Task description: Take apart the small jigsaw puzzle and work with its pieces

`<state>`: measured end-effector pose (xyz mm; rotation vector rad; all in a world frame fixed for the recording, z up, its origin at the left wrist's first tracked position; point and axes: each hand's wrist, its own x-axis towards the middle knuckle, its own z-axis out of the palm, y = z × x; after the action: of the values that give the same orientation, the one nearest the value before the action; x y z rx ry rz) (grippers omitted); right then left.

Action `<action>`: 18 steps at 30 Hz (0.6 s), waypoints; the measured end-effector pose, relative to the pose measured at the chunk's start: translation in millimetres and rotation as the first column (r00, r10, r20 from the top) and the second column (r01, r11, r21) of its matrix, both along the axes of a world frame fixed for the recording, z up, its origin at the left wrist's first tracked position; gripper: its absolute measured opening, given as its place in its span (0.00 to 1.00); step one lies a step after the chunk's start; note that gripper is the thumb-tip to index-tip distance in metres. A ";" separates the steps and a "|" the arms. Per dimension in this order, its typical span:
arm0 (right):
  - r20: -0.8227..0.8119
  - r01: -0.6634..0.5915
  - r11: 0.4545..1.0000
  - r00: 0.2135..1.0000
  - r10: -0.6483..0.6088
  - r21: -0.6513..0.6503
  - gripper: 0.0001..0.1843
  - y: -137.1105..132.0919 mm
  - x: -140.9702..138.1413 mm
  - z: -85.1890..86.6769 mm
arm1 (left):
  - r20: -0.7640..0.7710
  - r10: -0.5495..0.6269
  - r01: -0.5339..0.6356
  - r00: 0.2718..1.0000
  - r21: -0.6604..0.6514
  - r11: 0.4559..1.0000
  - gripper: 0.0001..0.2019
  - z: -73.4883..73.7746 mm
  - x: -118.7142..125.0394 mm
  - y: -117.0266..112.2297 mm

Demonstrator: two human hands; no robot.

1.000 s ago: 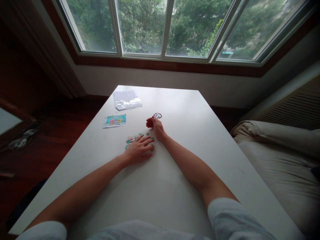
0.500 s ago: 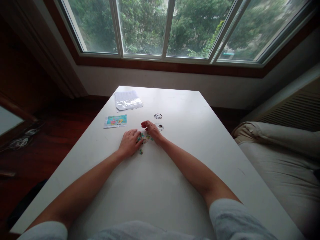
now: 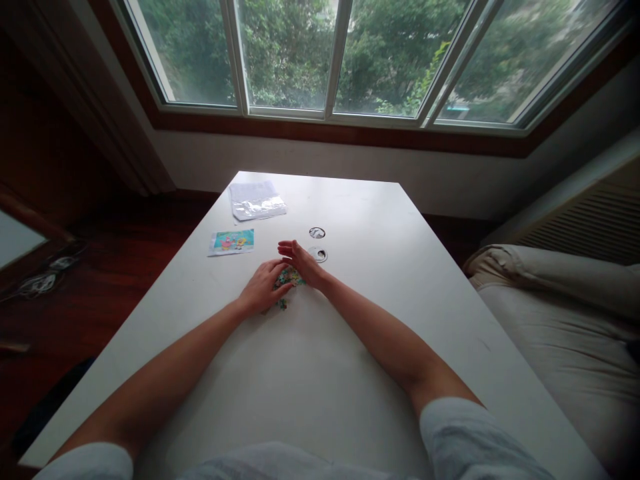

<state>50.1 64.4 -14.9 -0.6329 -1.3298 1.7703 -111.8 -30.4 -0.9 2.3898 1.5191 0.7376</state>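
Note:
A small heap of colourful jigsaw puzzle pieces [image 3: 289,277] lies on the white table between my hands. My left hand [image 3: 264,285] curves around the heap's left side, fingers stretched forward and thumb apart. On the far right side, my right hand [image 3: 303,261] stands on edge with its fingers extended to the left, cupping the heap. The fingertips of both hands are close together behind the pieces. A few pieces [image 3: 283,304] lie just nearer to me, beside the left thumb. Neither hand grips anything; the palms hide part of the heap.
A picture card with cartoon figures [image 3: 232,242] lies left of my hands. Behind it is a clear plastic bag with white paper [image 3: 257,200]. Two round black-and-white pieces [image 3: 317,233] lie beyond my right hand. A beige sofa [image 3: 550,300] stands right of the table [image 3: 310,373].
My left hand has moved slightly right and forward, and my right hand a little left. The gap between them has narrowed, and the puzzle pieces are gathered closer together.

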 end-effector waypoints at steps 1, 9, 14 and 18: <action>-0.005 -0.023 1.000 1.000 0.023 -0.011 0.32 -0.4 -0.4 0.2 | -0.002 -0.011 0.011 1.000 -0.003 1.000 0.26 1.2 0.8 -0.8; 0.036 0.343 0.938 0.938 -0.345 0.050 0.31 19.7 3.7 -10.1 | -0.180 -0.088 0.077 0.980 -0.068 0.995 0.33 -1.8 3.8 -6.5; 0.025 0.365 0.929 0.930 -0.367 0.058 0.32 23.8 6.2 -12.2 | -0.201 -0.143 0.131 0.969 -0.073 0.989 0.28 0.7 7.3 -7.4; 0.015 0.347 0.936 0.937 -0.349 0.061 0.34 22.3 6.0 -12.5 | -0.161 -0.139 0.135 0.977 -0.038 0.990 0.21 6.5 8.0 -7.6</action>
<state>56.1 86.6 -27.4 -0.8074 -1.1953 1.4364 -103.7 -38.0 5.6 2.5582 1.3935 0.5002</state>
